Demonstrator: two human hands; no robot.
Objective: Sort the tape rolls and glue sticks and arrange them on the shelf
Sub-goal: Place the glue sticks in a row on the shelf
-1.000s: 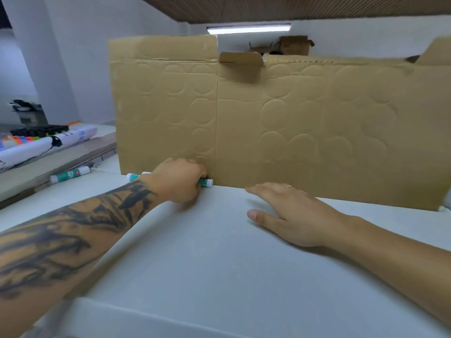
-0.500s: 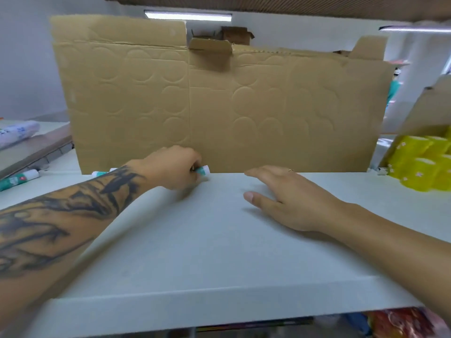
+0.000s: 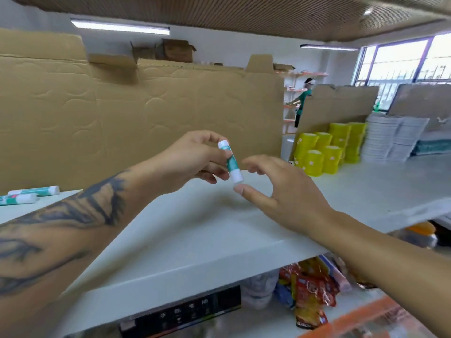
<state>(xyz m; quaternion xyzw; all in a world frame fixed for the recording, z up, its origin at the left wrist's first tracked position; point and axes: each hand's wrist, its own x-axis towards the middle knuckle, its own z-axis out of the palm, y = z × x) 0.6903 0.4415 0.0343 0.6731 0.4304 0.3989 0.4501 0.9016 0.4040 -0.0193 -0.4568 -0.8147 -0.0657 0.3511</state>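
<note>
Left hand (image 3: 192, 159) pinches white-and-teal plastic glue stick (image 3: 231, 163) upright above white shelf (image 3: 195, 240); right hand (image 3: 278, 189) spread wide, empty, just beside it (handover likely); next: right hand takes firm grip.

Left hand (image 3: 195, 162) pinches an upright glue stick (image 3: 231, 162) above the shelf (image 3: 195, 240); right hand (image 3: 280, 191) spread just beside it.
</note>
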